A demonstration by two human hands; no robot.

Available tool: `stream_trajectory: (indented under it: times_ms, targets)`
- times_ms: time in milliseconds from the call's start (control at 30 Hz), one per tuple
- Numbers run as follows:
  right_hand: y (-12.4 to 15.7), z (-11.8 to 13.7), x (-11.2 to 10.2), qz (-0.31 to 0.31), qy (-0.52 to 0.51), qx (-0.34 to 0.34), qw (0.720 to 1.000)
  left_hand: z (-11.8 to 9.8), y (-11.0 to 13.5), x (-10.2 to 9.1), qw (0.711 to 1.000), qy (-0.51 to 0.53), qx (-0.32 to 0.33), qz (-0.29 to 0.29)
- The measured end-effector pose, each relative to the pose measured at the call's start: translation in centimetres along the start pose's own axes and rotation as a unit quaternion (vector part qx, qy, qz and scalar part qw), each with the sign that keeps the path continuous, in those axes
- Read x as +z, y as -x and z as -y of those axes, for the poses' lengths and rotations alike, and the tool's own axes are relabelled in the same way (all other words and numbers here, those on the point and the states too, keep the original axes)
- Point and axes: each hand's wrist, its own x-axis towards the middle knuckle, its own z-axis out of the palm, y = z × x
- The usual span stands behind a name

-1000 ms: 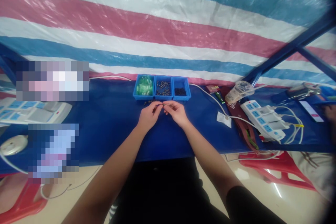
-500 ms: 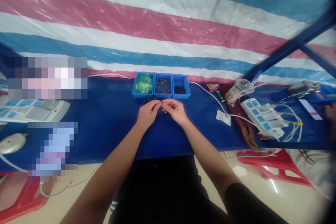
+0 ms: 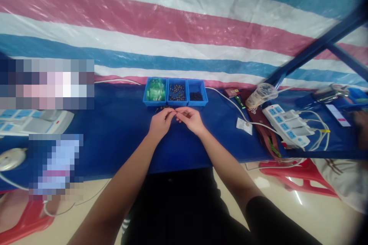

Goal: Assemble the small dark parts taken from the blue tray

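My left hand point(image 3: 161, 122) and my right hand point(image 3: 191, 118) meet at the fingertips over the blue tabletop point(image 3: 178, 149). Both are closed in a pinch; what lies between the fingers is too small to name. Just beyond them stand three joined blue bins. Green and clear pieces fill the left bin point(image 3: 155, 103). Small brass-and-dark metal parts point(image 3: 177, 92) lie in the middle one, and tiny black pieces point(image 3: 196, 96) in the right one. A few loose metal parts point(image 3: 162, 108) rest on the table in front of the bins, near my left fingers.
To the right are a plastic cup point(image 3: 261, 95), a small white packet point(image 3: 244, 126), a brown strap point(image 3: 263, 134) and a power strip point(image 3: 286, 126) with plugged cables. Another power strip point(image 3: 63, 122) sits at left. A striped sheet point(image 3: 172, 26) hangs behind. A person's arm shows at far right.
The view has shifted slightly. My hands stay together at the fingertips in front of the bins, with only small finger movement.
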Motion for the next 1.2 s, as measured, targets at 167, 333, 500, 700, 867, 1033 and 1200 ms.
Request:
stream_trajectory:
  times_ms: [167, 333, 500, 700, 867, 1033, 1200]
  targets:
    - [-0.16, -0.03, -0.16, -0.016, 0.004, -0.003, 1.0, 0.11, 0.15, 0.15, 1.0, 0.022, -0.019, 0.003]
    - [-0.24, 0.17, -0.18, -0.019, -0.006, 0.003, 1.0, 0.3, 0.18, 0.29, 1.0, 0.028, -0.006, 0.0]
    - [-0.2, 0.08, -0.06, -0.015, 0.001, -0.003, 1.0, 0.15, -0.01, 0.12, 1.0, 0.011, 0.0, -0.006]
    - [-0.22, 0.04, -0.11, -0.014, 0.012, -0.011, 1.0, 0.19, -0.14, -0.1, 1.0, 0.0, 0.008, 0.011]
    - [-0.25, 0.01, -0.2, -0.012, 0.013, -0.01, 1.0, 0.48, -0.1, -0.17, 1.0, -0.016, 0.013, 0.023]
    - [-0.37, 0.03, -0.35, -0.017, -0.003, -0.006, 1.0, 0.16, 0.05, -0.04, 1.0, -0.005, -0.009, 0.028]
    - [-0.4, 0.24, -0.61, -0.02, -0.007, -0.002, 1.0, -0.17, 0.06, 0.2, 1.0, -0.009, -0.001, 0.001]
